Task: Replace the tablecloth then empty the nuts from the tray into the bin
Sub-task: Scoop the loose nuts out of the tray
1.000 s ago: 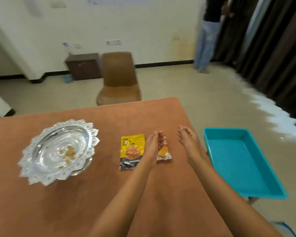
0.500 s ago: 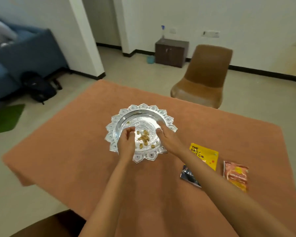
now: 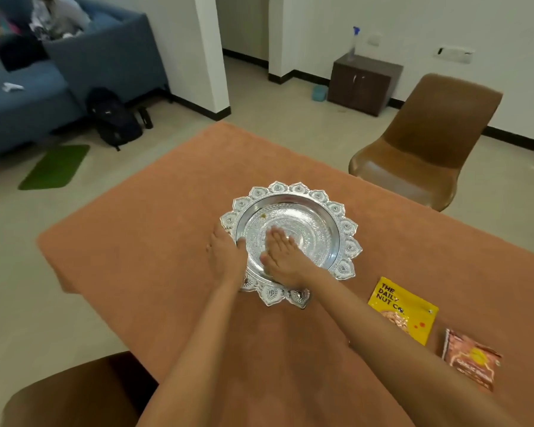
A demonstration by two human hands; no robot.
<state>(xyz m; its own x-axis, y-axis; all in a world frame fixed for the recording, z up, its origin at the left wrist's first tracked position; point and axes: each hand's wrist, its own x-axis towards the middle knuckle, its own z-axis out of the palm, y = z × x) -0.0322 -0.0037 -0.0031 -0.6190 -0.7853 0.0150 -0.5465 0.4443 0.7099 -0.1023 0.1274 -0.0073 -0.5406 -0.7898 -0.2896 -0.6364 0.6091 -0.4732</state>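
A silver tray (image 3: 336, 229) with a petal-shaped rim stands in the middle of the orange tablecloth (image 3: 142, 241). My right hand (image 3: 282, 254) lies flat inside the tray, fingers straight, over the spot where the nuts lay. One small nut (image 3: 262, 215) shows near the far inner wall; the others are hidden under the hand. My left hand (image 3: 227, 257) rests on the tray's left rim with fingers stretched forward and the thumb over the inner edge. The bin is out of view.
A yellow nut packet (image 3: 404, 309) and a red-brown packet (image 3: 469, 359) lie on the cloth to the right. A brown chair (image 3: 429, 143) stands beyond the table, another chair back (image 3: 74, 392) at the near left. A sofa (image 3: 43, 87) and a backpack (image 3: 114, 118) are far left.
My view swung left from the packets and the teal bin to the tray. Both hands moved to the tray; the right now lies flat over the nuts, the left on the rim.
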